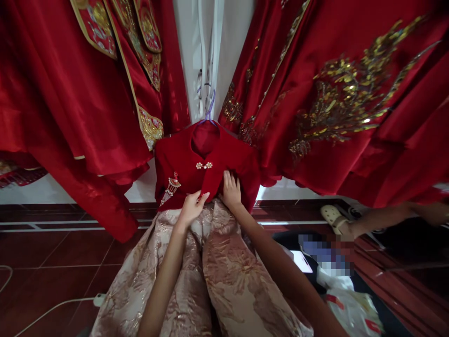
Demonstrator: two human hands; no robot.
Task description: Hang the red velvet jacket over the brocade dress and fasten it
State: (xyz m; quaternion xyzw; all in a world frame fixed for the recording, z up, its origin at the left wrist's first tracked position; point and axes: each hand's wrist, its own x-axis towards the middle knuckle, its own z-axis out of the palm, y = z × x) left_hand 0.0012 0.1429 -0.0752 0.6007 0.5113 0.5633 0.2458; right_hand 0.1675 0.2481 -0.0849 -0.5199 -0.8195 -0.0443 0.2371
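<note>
A short red jacket (231, 150) with a stand collar hangs on a purple hanger (210, 105). A pearl flower clasp (204, 165) joins its front below the collar, and a fan-shaped brooch with beaded tassels (171, 186) sits on its left side in view. My left hand (193, 206) pinches the jacket's front edge near the hem between thumb and fingers. On the other side of the opening, my right hand (231, 191) lies with fingers stretched out against the red cloth. Below both hands spreads a pinkish-gold brocade skirt (231, 262), its top edge under the jacket hem.
Red embroidered garments (98, 93) hang at left, and a red garment with gold sequins (351, 103) hangs at right. A white cable (59, 304) runs over the tiled floor. At right are a phone (302, 261), a plastic bag (354, 311) and another person's foot in a clog (335, 219).
</note>
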